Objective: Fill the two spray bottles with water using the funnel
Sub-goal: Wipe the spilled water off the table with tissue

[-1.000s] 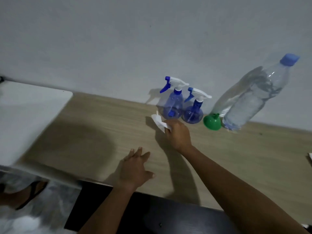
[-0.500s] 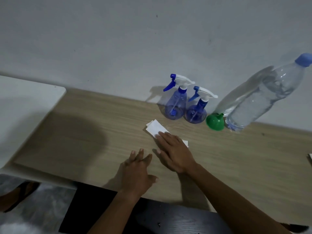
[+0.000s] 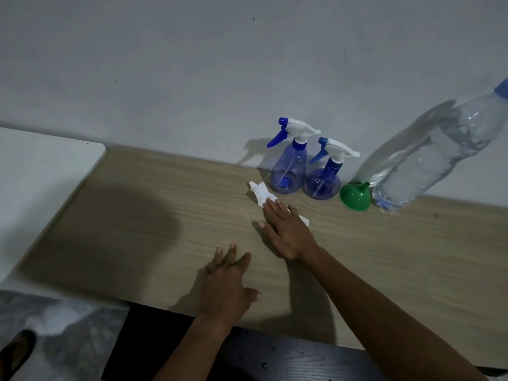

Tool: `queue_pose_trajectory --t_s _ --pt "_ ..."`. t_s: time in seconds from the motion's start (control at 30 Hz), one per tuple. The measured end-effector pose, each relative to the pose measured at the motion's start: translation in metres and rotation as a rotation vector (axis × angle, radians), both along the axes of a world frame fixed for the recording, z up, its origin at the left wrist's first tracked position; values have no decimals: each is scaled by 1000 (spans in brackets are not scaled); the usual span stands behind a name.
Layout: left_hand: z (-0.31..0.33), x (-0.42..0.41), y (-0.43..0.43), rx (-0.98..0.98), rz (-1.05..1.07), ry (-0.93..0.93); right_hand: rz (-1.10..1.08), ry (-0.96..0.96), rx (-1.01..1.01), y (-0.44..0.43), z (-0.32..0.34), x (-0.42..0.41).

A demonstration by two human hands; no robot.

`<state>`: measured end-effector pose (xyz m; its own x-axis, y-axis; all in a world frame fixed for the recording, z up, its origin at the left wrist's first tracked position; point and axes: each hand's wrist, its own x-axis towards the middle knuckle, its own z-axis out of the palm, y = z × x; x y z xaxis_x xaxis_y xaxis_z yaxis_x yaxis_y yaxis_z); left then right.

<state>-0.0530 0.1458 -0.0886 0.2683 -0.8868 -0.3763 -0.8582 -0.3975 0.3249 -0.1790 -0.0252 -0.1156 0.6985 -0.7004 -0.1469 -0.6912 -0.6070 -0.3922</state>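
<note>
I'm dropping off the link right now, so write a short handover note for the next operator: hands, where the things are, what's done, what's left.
Left hand: open, flat on the table, holding nothing.
Right hand: open, fingers pressing flat on a white paper.
Things, in a row at the wall: spray bottle beside the paper, other spray bottle, green funnel lying tipped over, water bottle with its cap on.
Done: nothing yet; both trigger heads are on.
Left: take off the heads, seat the funnel, uncap the water, fill both.
</note>
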Motion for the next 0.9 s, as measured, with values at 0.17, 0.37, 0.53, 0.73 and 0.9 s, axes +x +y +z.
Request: queue_pose_trajectory --t_s 0.17,0.37,0.53,0.73,0.9 --pt "1 0 -1 5 4 12 -32 -16 68 -6 8 2" --pt "0 0 0 11 8 18 -150 -62 3 6 -3 -9" --pt "0 0 0 23 11 32 -194 -144 -43 25 1 -17" --pt "6 0 -3 52 -4 15 -188 -189 -51 34 17 -45" --pt "6 -1 -2 75 -2 29 -512 -567 413 3 53 -24"
